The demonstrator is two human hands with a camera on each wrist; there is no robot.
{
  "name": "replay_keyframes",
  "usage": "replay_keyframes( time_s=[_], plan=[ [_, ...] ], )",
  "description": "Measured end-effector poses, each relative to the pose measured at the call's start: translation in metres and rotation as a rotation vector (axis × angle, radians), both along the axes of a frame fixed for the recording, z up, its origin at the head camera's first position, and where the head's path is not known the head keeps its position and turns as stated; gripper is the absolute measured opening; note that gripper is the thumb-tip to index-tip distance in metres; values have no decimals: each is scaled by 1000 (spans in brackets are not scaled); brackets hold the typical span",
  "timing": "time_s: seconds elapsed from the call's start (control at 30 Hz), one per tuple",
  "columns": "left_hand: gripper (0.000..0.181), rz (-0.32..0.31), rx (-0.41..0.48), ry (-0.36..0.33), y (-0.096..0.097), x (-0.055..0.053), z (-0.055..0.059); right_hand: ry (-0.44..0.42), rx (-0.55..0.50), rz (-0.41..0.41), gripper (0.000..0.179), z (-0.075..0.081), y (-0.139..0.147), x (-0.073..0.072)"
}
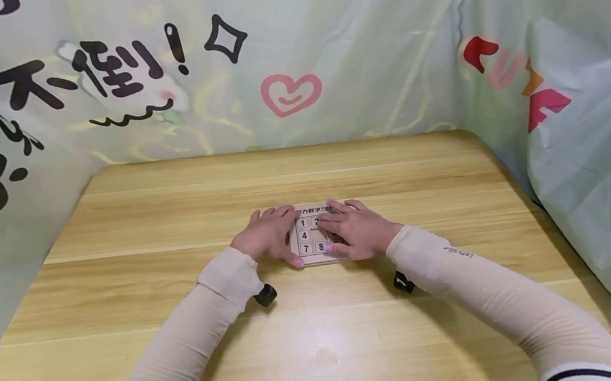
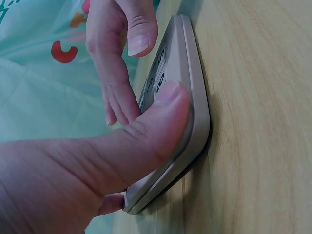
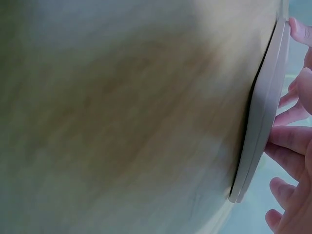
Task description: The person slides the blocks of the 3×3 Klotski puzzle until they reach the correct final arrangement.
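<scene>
A pale number sliding puzzle (image 1: pixel 316 236) lies flat on the wooden table, printed lettering along its far edge. Tiles 1, 4, 7 and 8 are readable, and a square without a tile shows in the middle. My left hand (image 1: pixel 268 237) holds the puzzle's left side, thumb at the near corner and fingers at the far corner. In the left wrist view that thumb (image 2: pixel 163 119) presses on the frame's edge. Over the right column my right hand (image 1: pixel 364 234) spreads its fingers, fingertips on the tiles; it hides that column. The right wrist view shows the puzzle's side (image 3: pixel 263 112).
The wooden table (image 1: pixel 324 352) reaches around the puzzle on all sides. A printed cloth (image 1: pixel 369 51) hangs behind it and along both sides. Dark wrist cameras (image 1: pixel 266 295) sit below each wrist, close to the tabletop.
</scene>
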State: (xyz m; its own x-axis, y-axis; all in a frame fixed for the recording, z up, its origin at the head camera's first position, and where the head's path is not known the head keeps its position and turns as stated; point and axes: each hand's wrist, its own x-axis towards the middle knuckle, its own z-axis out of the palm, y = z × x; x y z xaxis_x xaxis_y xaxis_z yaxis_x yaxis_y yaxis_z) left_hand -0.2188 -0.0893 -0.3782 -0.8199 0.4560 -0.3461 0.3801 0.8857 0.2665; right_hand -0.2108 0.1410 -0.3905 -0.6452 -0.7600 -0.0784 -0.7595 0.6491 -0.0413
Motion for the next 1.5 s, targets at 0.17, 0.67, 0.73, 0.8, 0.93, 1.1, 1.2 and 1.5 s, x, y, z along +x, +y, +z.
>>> replay_keyframes(
  time_s=[0.17,0.67,0.73,0.8,0.93,1.1,1.2,1.5],
  plan=[
    [116,0,4,-3,0,0,-1,5,-16,-11,68,3,2,-1],
    [116,-7,15,5,-1,-1,-1,39,-46,11,66,8,12,8],
    [116,-5,16,4,-1,-1,0,44,-44,17,67,7,13,9],
    [116,-3,16,3,0,-1,0,50,-36,21,67,6,15,11],
    [116,-3,17,1,0,-1,-1,58,-18,31,67,3,17,13],
    [116,-2,17,2,0,-1,-1,52,-1,47,65,2,17,18],
    [116,-3,21,2,0,0,-1,35,-9,70,65,3,14,23],
    [115,-3,18,6,0,-1,0,11,-28,104,67,3,5,31]
  ],
)
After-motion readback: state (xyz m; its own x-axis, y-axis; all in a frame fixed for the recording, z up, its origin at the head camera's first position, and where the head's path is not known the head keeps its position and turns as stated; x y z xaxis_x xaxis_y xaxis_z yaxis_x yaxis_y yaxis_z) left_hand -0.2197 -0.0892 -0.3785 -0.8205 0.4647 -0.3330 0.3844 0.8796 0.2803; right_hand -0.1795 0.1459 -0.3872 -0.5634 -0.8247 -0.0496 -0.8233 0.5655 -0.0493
